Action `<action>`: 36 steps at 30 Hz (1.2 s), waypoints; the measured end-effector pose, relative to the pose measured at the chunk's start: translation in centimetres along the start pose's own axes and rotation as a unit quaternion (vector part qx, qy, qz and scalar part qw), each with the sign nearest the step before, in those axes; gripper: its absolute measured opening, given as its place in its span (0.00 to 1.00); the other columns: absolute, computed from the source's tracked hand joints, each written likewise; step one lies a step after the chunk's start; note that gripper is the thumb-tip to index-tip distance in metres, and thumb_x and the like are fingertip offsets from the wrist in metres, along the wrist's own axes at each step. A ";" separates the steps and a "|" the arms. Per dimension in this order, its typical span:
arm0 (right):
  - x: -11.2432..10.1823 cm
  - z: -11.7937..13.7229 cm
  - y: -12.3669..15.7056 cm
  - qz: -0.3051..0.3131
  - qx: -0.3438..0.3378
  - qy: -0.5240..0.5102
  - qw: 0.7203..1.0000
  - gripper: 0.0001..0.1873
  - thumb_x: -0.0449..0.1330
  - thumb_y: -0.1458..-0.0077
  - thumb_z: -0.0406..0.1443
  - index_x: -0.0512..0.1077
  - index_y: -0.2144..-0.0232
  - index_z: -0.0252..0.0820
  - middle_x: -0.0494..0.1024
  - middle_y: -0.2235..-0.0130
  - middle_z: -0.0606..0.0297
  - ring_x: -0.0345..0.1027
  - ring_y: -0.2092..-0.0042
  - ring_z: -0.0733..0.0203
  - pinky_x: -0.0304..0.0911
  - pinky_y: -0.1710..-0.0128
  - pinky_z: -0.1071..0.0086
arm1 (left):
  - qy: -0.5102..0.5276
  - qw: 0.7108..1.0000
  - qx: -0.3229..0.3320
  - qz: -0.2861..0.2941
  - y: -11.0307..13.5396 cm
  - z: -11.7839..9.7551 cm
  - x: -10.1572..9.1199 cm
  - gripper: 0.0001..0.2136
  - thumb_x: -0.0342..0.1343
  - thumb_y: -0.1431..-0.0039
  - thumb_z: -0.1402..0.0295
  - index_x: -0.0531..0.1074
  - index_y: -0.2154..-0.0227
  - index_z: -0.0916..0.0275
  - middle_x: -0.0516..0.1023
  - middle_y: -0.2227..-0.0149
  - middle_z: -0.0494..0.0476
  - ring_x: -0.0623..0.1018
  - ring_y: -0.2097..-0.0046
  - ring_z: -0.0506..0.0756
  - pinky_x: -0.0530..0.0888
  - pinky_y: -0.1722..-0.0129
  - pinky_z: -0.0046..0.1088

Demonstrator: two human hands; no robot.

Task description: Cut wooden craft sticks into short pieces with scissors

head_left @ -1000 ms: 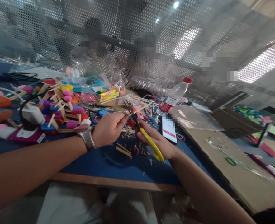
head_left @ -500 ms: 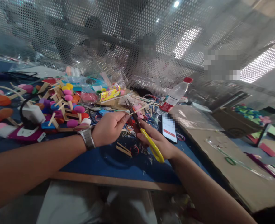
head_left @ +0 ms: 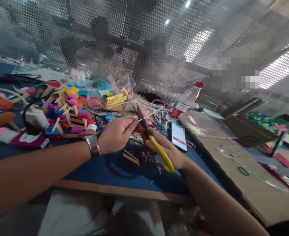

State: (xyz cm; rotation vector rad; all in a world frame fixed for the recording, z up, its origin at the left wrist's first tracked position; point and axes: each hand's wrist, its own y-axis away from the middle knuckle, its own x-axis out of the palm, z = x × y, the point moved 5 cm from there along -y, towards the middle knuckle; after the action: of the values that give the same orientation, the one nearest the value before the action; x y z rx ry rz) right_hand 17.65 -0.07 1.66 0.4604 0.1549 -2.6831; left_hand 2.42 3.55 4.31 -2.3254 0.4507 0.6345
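Note:
My left hand (head_left: pixel 118 133), with a metal watch (head_left: pixel 92 145) on its wrist, pinches one end of a thin wooden stick (head_left: pixel 153 113). The stick slants up to the right and crosses the scissor blades. Yellow-handled scissors (head_left: pixel 159 149) are in my right hand (head_left: pixel 167 149), their dark blades pointing up and away. Whether the blades bite into the stick, I cannot tell. Below the hands, a few short wooden sticks (head_left: pixel 131 158) lie beside a small dark red-and-black round object (head_left: pixel 142 158) and pale scraps.
Left stands a heap of colourful pieces joined with wooden sticks (head_left: pixel 65 114), near a white plug adapter (head_left: pixel 37 118). A bottle with a red cap (head_left: pixel 183 103) and a phone (head_left: pixel 178 136) are to the right. Cardboard (head_left: pixel 220 154) and a box (head_left: pixel 247 126) lie farther right. A perforated metal screen (head_left: pixel 129 42) rises behind.
Both hands, the stick and the scissors keep nearly the same pose. The whole view has shifted slightly, with things appearing a little farther right.

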 end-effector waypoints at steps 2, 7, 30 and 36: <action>0.1 0.1 0.1 0.005 0.002 0.006 1.000 0.23 0.58 0.42 0.52 0.66 0.51 0.45 0.62 0.69 0.68 0.55 0.69 0.62 0.59 0.68 0.67 | 0.013 1.000 -0.011 0.007 0.0 -0.1 0.0 0.17 0.44 0.32 0.68 0.61 0.80 0.61 0.66 0.80 0.49 0.66 0.75 0.49 0.63 0.72 0.27; -0.1 0.3 0.3 0.008 -0.015 0.059 0.998 0.19 0.55 0.39 0.52 0.65 0.56 0.45 0.61 0.70 0.68 0.54 0.69 0.61 0.58 0.71 0.67 | 0.062 0.996 -0.040 0.040 0.0 0.1 0.2 0.20 0.43 0.31 0.66 0.59 0.81 0.60 0.62 0.84 0.47 0.66 0.76 0.50 0.64 0.73 0.27; 0.0 -0.5 -0.1 -0.015 0.022 0.006 1.000 0.25 0.59 0.44 0.54 0.67 0.52 0.46 0.61 0.70 0.69 0.54 0.70 0.62 0.59 0.70 0.68 | -0.078 0.997 -0.022 0.019 0.4 0.7 0.5 0.16 0.42 0.31 0.65 0.68 0.72 0.62 0.77 0.71 0.57 0.75 0.68 0.54 0.67 0.66 0.30; -0.1 0.2 0.0 -0.003 -0.006 0.048 0.999 0.25 0.58 0.42 0.53 0.68 0.51 0.45 0.62 0.70 0.67 0.55 0.69 0.61 0.60 0.68 0.66 | -0.056 0.998 -0.018 0.021 0.4 0.6 0.5 0.16 0.42 0.31 0.65 0.65 0.75 0.62 0.73 0.74 0.54 0.70 0.71 0.52 0.64 0.70 0.29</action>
State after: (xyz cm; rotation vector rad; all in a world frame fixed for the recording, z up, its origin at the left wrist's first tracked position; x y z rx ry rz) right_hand 17.73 -0.07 1.89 0.5859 0.1998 -2.6661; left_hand 2.49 3.63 3.43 -2.3060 0.4395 0.7950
